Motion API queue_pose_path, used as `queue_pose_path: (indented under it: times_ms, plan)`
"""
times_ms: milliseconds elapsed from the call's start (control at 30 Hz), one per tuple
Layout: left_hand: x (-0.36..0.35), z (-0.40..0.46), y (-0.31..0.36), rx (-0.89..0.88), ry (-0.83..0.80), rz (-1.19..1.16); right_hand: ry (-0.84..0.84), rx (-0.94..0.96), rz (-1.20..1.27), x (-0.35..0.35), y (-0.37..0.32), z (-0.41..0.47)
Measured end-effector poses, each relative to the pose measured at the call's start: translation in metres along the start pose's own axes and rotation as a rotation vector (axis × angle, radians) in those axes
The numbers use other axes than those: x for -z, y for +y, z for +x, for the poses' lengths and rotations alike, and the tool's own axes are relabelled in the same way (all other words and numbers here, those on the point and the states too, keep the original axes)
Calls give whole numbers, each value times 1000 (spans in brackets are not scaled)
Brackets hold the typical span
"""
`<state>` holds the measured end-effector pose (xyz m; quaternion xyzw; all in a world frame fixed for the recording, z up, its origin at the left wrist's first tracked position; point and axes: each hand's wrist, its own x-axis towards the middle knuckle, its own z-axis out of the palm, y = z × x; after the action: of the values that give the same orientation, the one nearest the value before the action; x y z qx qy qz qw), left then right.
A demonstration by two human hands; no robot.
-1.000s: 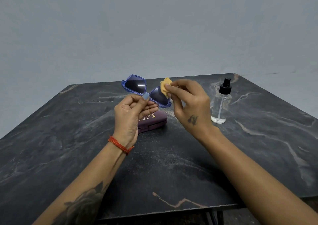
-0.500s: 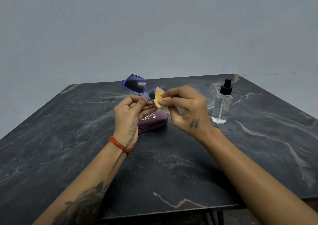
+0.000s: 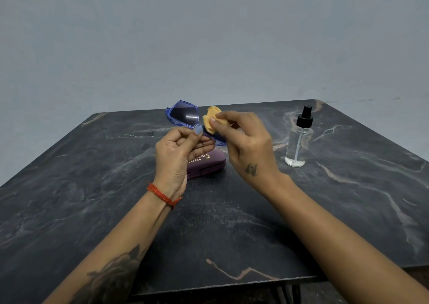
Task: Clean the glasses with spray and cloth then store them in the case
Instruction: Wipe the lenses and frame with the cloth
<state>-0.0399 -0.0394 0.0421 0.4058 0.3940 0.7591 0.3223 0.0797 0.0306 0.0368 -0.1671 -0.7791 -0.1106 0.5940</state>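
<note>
Glasses (image 3: 183, 116): blue frame, dark lenses, held above the case (image 3: 206, 163) – one lens bare, the other under the cloth.
Left hand (image 3: 180, 155): fingers curled, pinching the frame at the bridge.
Right hand (image 3: 246, 143): pinches the yellow cloth (image 3: 211, 118) against the lens.
Case: purple, closed, flat on the table (image 3: 92, 199) (partly hidden by the left hand).
Spray bottle (image 3: 298, 138): upright, right of the case – well apart from it.
Open room: bare dark marble left of the case and toward the near edge.
</note>
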Motion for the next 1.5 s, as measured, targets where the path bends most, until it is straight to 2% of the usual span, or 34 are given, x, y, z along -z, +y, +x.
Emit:
queue_pose_path:
  times_ms: [333, 633, 900, 1100, 1300, 1500]
  plan:
    - [-1, 1, 1, 18, 17, -27, -8, 8, 133, 6, 4, 1]
    - [0, 1, 3, 13, 5, -40, 83, -67, -1, 9, 7, 2]
    - [0, 1, 0, -2, -14, -32, -20, 9, 26, -1, -9, 1]
    - [1, 2, -1, 11, 9, -59, -13, 7, 104, 2, -7, 0]
    - [1, 2, 0, 5, -5, -42, 0, 27, 19, 0, -8, 2]
    - [-1, 0, -1, -4, -7, -16, -7, -102, -88, 4, 1, 6]
